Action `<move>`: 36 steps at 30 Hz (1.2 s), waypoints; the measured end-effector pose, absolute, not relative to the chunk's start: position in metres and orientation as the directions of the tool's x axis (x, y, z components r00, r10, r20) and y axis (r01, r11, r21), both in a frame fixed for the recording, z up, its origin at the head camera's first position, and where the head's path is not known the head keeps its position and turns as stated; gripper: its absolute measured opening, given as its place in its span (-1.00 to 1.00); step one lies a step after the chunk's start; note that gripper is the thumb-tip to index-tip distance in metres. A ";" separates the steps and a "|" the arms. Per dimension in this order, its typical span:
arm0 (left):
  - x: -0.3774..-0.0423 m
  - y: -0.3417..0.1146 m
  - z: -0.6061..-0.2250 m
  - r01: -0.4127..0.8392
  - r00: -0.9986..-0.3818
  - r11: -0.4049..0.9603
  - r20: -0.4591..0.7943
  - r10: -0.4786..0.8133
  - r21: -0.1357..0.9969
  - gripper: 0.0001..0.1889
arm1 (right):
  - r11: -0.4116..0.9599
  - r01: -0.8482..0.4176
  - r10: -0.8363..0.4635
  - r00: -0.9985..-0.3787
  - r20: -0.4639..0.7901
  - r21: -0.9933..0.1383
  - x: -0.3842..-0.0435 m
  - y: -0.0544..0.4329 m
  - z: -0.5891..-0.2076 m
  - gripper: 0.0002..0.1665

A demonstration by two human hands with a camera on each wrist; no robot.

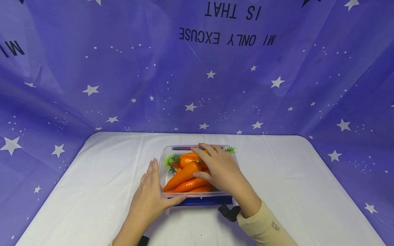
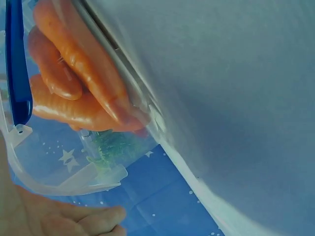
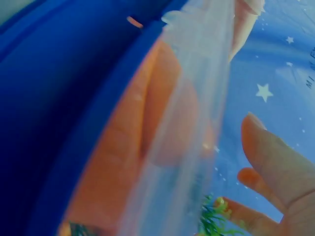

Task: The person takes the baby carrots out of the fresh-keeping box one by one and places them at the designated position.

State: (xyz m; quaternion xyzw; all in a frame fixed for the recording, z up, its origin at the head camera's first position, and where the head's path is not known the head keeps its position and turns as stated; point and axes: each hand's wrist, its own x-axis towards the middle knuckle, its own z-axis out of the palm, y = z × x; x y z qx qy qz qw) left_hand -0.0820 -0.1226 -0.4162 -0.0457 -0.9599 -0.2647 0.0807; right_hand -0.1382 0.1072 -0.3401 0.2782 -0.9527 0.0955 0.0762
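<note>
In the head view, a clear plastic storage box [image 1: 198, 195] with blue clips stands on the white table. Several orange carrots [image 1: 182, 177] with green leafy tops lie in it. My left hand [image 1: 149, 194] rests along the box's left side, its fingers straight and its thumb along the front rim. The right hand [image 1: 220, 167] is spread over the right part of the box, above the carrots, its fingers extended and holding nothing. A blue clip [image 2: 18, 64] hangs beside the box wall in the left wrist view. The right palm hides part of the contents.
White cloth covers the table [image 1: 292, 191] around the box. Behind and on both sides hangs a purple curtain [image 1: 172, 85] with white stars and lettering. Near the right wrist is a black strap [image 1: 229, 212].
</note>
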 end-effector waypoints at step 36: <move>-0.082 -0.122 -0.432 0.167 -0.976 0.836 0.209 0.064 0.522 0.46 | 0.674 -0.736 -0.735 -0.677 0.047 -0.056 -0.157 0.071 -0.355 -0.27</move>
